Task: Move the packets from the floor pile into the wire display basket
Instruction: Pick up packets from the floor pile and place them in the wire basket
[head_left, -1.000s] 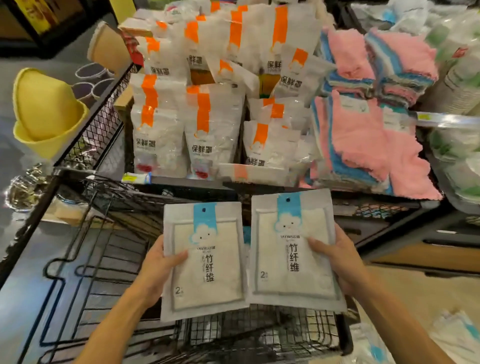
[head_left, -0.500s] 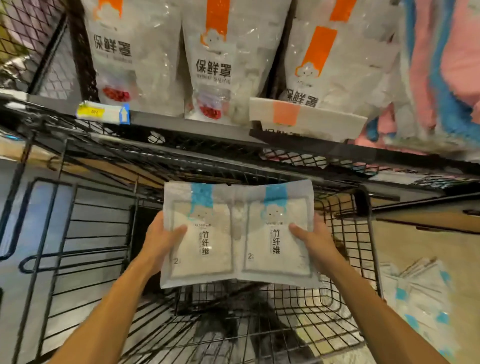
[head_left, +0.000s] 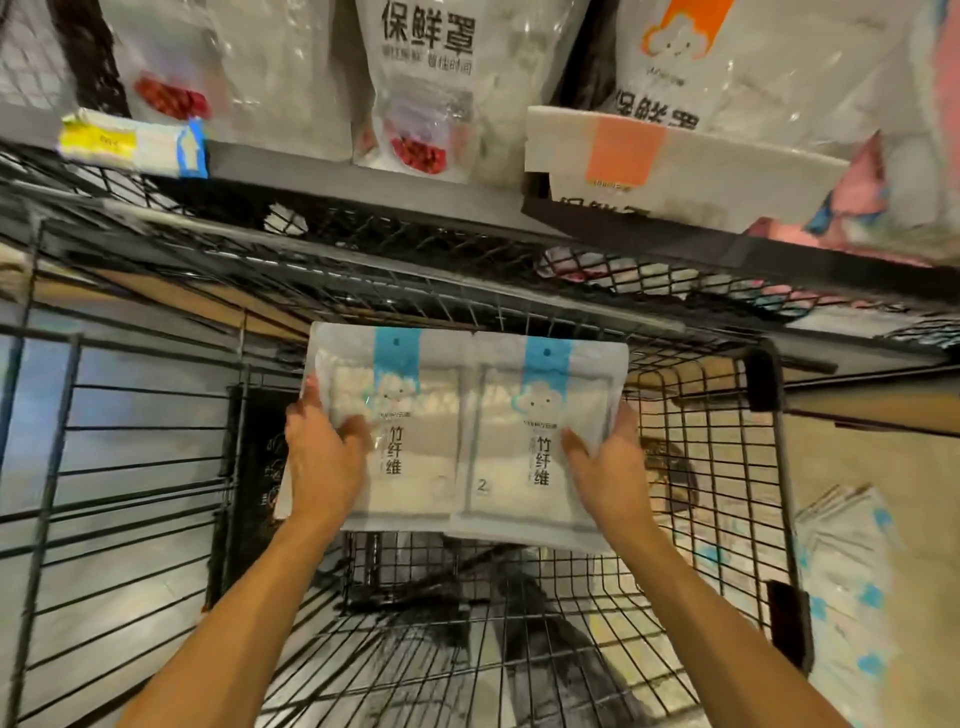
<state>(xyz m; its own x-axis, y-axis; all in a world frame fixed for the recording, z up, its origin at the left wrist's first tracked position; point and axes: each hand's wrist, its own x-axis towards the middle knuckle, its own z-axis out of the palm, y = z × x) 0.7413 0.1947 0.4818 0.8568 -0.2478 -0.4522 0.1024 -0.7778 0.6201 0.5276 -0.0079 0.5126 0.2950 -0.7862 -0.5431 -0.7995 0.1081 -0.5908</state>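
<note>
Lowering both packets together into the wire display basket (head_left: 701, 519) calls for level hands. The left hand (head_left: 322, 457) pinches the left packet (head_left: 410, 467), the right hand (head_left: 608, 467) pinches the right packet (head_left: 519, 499); both hover inside, against the far wall; more packets lie on the floor (head_left: 841, 571) at right.

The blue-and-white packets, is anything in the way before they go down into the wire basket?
Nothing visible blocks them. The left hand and right hand hold the two flat blue-and-white packets side by side over the black wire basket, whose open bottom grid below them looks bare.
</note>
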